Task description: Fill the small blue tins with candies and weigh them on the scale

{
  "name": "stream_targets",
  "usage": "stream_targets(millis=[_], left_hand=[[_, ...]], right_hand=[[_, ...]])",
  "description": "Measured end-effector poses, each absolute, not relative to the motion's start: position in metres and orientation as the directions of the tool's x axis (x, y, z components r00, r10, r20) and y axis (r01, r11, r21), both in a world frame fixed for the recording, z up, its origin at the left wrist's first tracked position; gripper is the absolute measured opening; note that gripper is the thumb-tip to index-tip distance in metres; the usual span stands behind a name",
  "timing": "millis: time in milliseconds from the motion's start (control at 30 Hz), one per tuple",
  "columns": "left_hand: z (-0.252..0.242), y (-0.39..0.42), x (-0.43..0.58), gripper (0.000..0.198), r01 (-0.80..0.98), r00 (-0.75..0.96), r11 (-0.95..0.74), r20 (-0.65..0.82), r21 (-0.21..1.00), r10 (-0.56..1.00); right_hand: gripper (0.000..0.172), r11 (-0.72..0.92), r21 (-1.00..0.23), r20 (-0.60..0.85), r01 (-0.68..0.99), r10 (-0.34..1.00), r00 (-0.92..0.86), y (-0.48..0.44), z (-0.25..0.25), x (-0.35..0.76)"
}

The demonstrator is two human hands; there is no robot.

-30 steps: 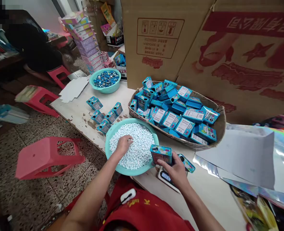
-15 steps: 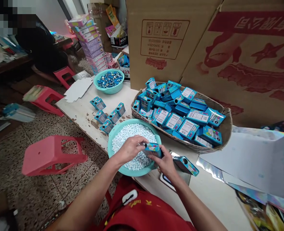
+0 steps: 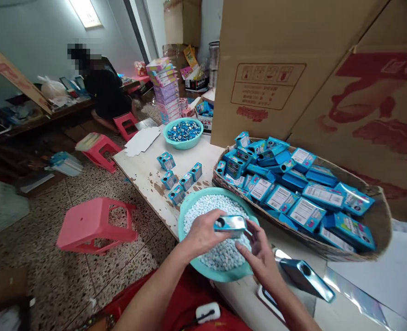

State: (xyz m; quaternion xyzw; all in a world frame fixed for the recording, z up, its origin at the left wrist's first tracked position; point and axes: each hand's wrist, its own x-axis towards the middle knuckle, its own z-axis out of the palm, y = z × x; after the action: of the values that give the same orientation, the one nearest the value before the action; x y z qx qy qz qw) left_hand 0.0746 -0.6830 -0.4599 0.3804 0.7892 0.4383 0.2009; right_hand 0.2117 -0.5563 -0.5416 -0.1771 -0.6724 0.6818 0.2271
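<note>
My left hand [image 3: 205,233] grips a small blue candy box [image 3: 231,224] by its left end. The box lies on its side in the air, its round dark hole facing up near my fingers. At the box's right end my right hand [image 3: 260,250] is open, thumb and fingers apart; whether a fingertip touches the box I cannot tell. Below both hands is a turquoise basin [image 3: 185,219] full of small white candies [image 3: 220,257]. Another blue box [image 3: 306,276] stands tilted on a scale [image 3: 270,299] beside my right forearm.
Several filled-looking small boxes [image 3: 186,181] stand on the table behind the basin. A cardboard tray [image 3: 384,230] heaped with blue boxes is at the right. Further back is a bowl of blue caps [image 3: 183,132]. A pink stool [image 3: 98,225] stands left; a person [image 3: 103,92] sits beyond.
My view has swung left and up. My right hand has loosened from the box, and my left hand has moved from the box's hole to hold its left end.
</note>
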Motion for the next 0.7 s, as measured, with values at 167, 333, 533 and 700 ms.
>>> stream_targets(millis=[167, 333, 533, 700], left_hand=[[-0.465, -0.774, -0.034, 0.042, 0.182, -0.980, 0.689, 0.074, 0.702, 0.184], [-0.533, -0.822, -0.170, 0.043, -0.073, -0.994, 0.875, 0.041, 0.478, -0.105], [-0.588, -0.802, -0.247, 0.052, 0.094, -0.970, 0.837, -0.141, 0.539, 0.199], [-0.593, -0.770, -0.245, 0.085, 0.438, -0.887, 0.825, 0.025, 0.356, 0.460]], right_hand=[[0.051, -0.004, -0.993, 0.095, -0.116, 0.547, -0.831, -0.561, -0.527, 0.142], [0.051, 0.115, -0.991, 0.116, -0.065, 0.522, -0.845, -0.569, -0.535, 0.026], [0.080, 0.828, -0.547, 0.201, 0.127, 0.276, -0.940, -0.536, -0.570, -0.102], [0.121, 0.939, -0.340, -0.078, 0.043, 0.018, -0.997, -0.513, -0.590, -0.163]])
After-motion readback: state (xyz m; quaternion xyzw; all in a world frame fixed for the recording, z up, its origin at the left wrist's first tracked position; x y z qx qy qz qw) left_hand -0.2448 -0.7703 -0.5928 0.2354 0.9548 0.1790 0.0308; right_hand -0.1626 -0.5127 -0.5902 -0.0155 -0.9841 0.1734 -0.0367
